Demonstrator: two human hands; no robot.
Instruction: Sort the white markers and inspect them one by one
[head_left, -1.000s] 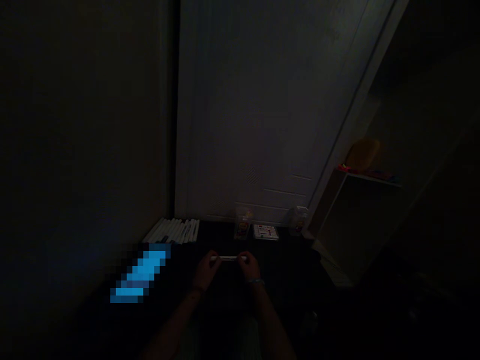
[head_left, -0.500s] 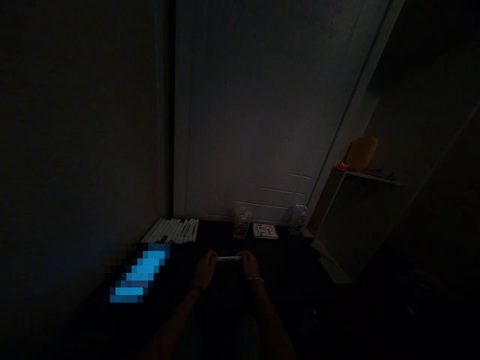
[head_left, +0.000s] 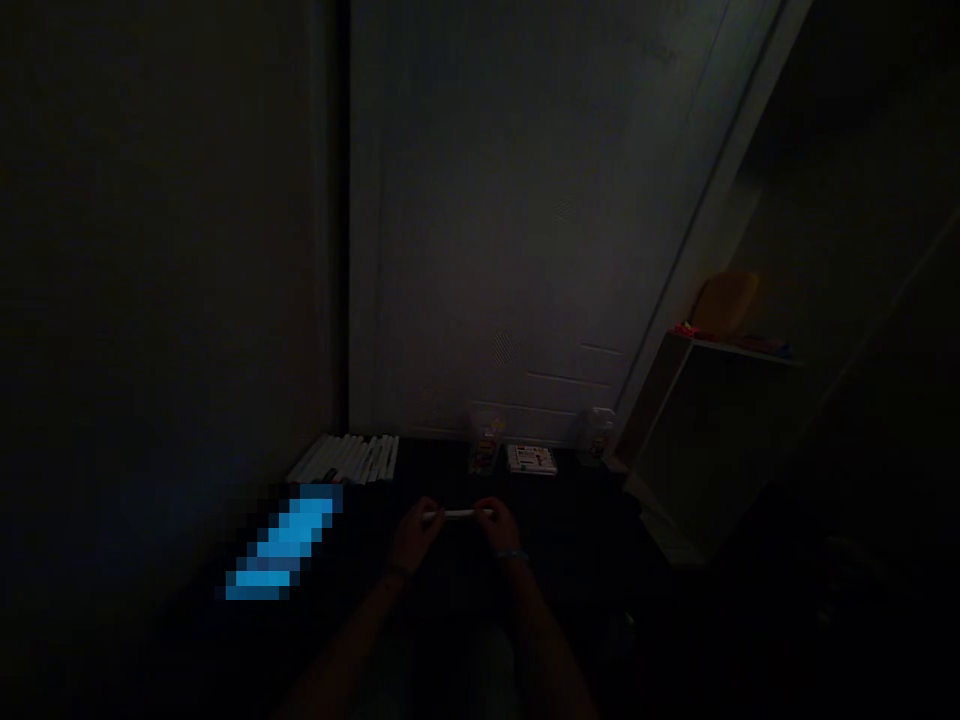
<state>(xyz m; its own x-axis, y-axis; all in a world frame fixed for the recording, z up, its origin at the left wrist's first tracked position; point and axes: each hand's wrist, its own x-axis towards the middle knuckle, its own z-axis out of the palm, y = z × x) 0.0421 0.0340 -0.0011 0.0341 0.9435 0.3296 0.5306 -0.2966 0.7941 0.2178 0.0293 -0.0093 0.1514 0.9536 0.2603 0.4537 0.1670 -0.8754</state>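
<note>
The room is very dark. My left hand (head_left: 412, 535) and my right hand (head_left: 499, 527) are raised side by side over a dark surface, each pinching one end of a thin white stick-like object (head_left: 457, 514), perhaps a marker. It lies level between them. A light band shows on my right wrist. Beyond my hands, a row of several white markers (head_left: 349, 458) lies side by side by the wall.
A glowing blue blurred patch (head_left: 281, 542) lies to the left. Small clear containers (head_left: 485, 440) (head_left: 594, 436) and a flat printed packet (head_left: 532, 459) sit by a pale door (head_left: 525, 220). A white shelf unit (head_left: 712, 440) with a yellow object (head_left: 726, 300) on top stands right.
The two hands keep hold of the white stick and barely shift; the view has drifted slightly.
</note>
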